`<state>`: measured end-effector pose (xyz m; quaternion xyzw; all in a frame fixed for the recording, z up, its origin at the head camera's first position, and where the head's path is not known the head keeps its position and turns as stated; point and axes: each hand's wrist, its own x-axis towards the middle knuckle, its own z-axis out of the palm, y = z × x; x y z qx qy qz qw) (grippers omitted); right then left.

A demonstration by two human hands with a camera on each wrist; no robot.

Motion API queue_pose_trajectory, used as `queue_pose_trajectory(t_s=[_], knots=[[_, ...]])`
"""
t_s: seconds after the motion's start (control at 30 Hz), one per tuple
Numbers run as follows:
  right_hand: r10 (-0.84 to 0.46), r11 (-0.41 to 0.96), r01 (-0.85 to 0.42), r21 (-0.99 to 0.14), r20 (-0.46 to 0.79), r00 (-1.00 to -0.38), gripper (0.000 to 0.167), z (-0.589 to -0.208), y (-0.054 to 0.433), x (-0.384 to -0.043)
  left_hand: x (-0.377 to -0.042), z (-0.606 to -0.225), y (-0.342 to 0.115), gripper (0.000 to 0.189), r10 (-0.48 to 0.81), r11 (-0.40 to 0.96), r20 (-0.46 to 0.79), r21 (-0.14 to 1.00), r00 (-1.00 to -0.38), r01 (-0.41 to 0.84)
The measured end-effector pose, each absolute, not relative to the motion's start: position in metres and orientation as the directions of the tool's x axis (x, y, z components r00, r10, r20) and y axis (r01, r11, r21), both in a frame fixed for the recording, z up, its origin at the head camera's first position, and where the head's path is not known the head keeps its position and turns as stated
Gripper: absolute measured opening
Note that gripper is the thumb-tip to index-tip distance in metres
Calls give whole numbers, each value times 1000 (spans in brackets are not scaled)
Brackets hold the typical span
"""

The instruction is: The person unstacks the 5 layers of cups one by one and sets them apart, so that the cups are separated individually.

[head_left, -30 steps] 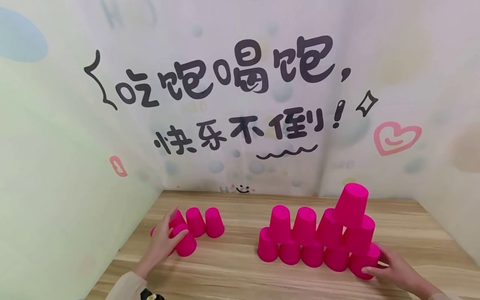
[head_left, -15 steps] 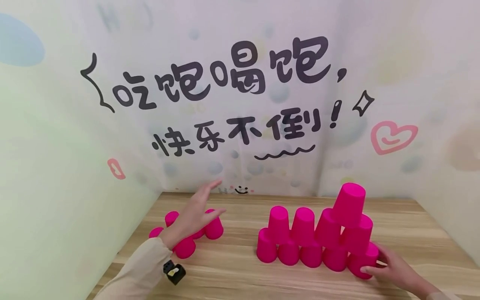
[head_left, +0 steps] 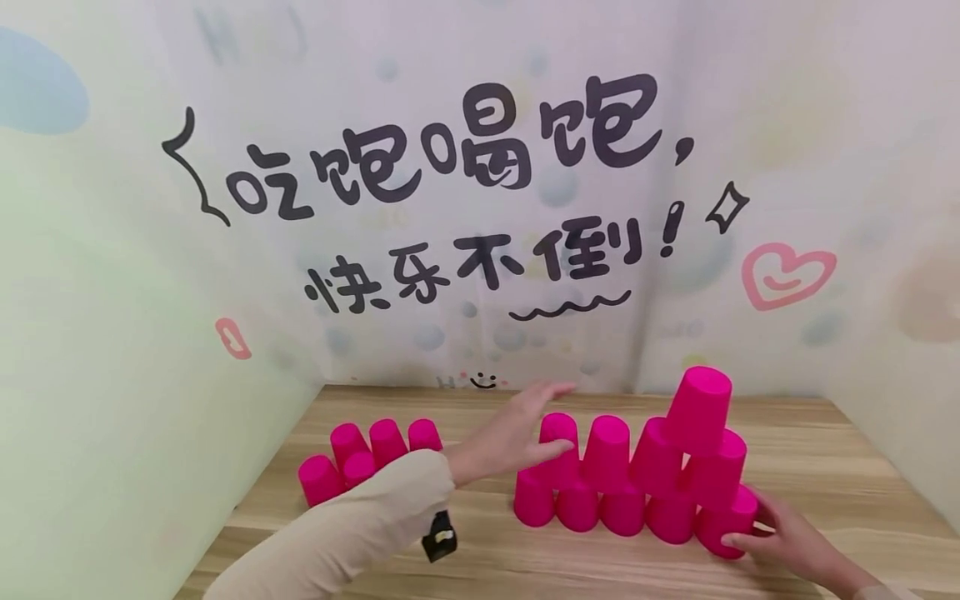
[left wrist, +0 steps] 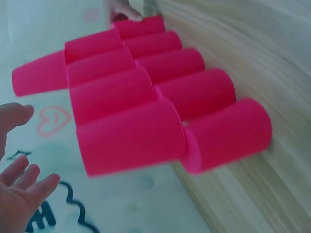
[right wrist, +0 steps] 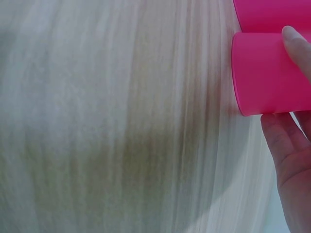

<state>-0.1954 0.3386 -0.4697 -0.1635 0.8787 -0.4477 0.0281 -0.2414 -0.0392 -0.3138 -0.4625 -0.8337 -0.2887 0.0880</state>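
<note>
Upside-down pink plastic cups form a stepped stack [head_left: 615,458] on the right half of the table, a bottom row, a second row above it and one top cup [head_left: 699,408] over the right end. My right hand [head_left: 791,537] holds the rightmost bottom cup [head_left: 720,533], thumb on its near side and fingers on its outer side; the right wrist view shows the thumb [right wrist: 297,48] lying on the cup wall. Beside the stack's left end, my left hand [head_left: 517,442] hovers with spread fingers, holding nothing. In the left wrist view its fingers [left wrist: 43,189] are apart from the cups.
Several more upside-down pink cups [head_left: 318,479] stand at the table's left, partly hidden behind my left sleeve [head_left: 360,533]. A black device [head_left: 440,537] is strapped at that wrist. A printed curtain [head_left: 420,350] closes the back of the wooden table [head_left: 480,567].
My left hand has let go of a cup in the left group and moved right, empty, to the stack's left end. The right hand stays on its cup.
</note>
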Motion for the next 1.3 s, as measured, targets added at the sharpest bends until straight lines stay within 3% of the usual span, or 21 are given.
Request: queue_pose_trajectory(t_s=[0.17, 0.3, 0.57, 0.9, 1.13, 1.3], knots=[[-310, 556, -268, -787, 103, -945, 59, -469, 340, -194, -240, -318, 1, 57, 737, 358, 451, 370, -503, 857], [-318, 528, -277, -803, 116, -941, 56, -471, 340, -193, -239, -322, 29, 58, 744, 354, 437, 384, -506, 853], [-326, 518, -286, -806, 123, -937, 56, -472, 338, -195, -243, -311, 66, 62, 671, 362, 480, 453, -565, 814], [-318, 532, -253, -808, 87, -944, 60, -472, 340, -197, -242, -308, 94, 70, 559, 396, 423, 619, -713, 678], [-310, 528, -257, -809, 98, -946, 58, -471, 338, -196, -238, -318, 106, 69, 468, 322, 396, 756, -790, 570], [-306, 543, -261, -798, 101, -947, 58, -471, 338, -195, -235, -322, 110, 71, 453, 297, 367, 797, -813, 525]])
